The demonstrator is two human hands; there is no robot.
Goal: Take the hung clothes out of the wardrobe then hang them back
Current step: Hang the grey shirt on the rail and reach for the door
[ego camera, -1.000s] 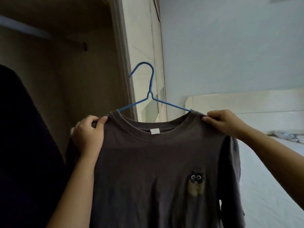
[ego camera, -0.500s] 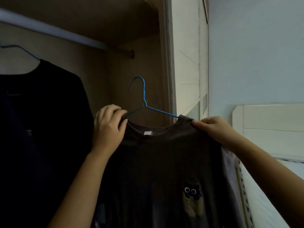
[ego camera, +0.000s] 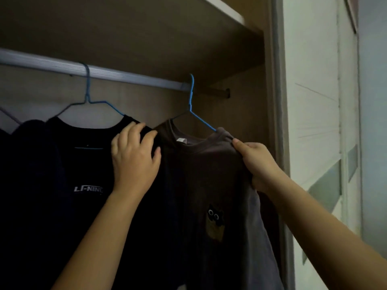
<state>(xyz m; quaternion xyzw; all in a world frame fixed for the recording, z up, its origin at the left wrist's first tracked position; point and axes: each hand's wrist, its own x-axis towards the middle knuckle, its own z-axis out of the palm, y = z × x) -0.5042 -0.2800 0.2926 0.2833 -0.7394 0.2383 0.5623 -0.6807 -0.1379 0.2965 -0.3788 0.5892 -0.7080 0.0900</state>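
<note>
Grey shirt (ego camera: 209,174) hangs on a blue hanger (ego camera: 191,97) hooked over the wardrobe rail (ego camera: 125,75), right of 1 dark shirt (ego camera: 62,164); left hand (ego camera: 134,160) grips its left shoulder, right hand (ego camera: 257,164) pinches its right.

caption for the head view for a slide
Both hands hold a grey shirt, its blue hanger at the wardrobe rail.
</note>
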